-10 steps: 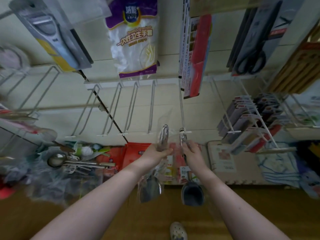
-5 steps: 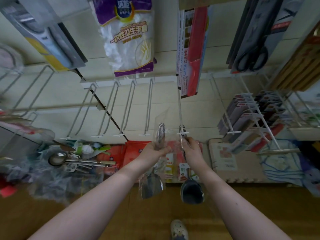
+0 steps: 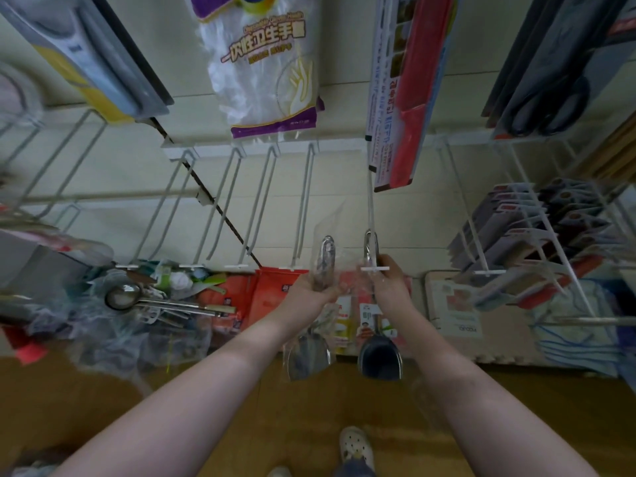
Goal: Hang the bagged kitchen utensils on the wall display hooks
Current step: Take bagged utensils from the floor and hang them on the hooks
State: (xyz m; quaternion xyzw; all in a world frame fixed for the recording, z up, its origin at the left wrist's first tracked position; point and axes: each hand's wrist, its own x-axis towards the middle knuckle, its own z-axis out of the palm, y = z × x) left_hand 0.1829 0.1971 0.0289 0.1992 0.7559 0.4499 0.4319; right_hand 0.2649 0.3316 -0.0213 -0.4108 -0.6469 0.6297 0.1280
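The left hand (image 3: 315, 294) grips a bagged scoop (image 3: 309, 356), fingers curled round its handle. At its 3 o'clock, the right hand's (image 3: 390, 287) fingers pinch a second scoop (image 3: 380, 356) at a hook (image 3: 371, 208) tip.

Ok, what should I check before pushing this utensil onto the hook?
1. Right hand grip on the dark-headed bagged scoop: ok, fingers curled round its handle.
2. Scoop's handle end level with the tip of the white wire hook: ok.
3. Bag's hanging hole threaded over that tip: cannot tell, the clear plastic blurs it.
4. Hook rod behind the tip bare: ok.
5. Left hand grip on the shiny steel bagged spatula: ok.
6. Neighbouring empty white hook for the spatula: ok, bare.
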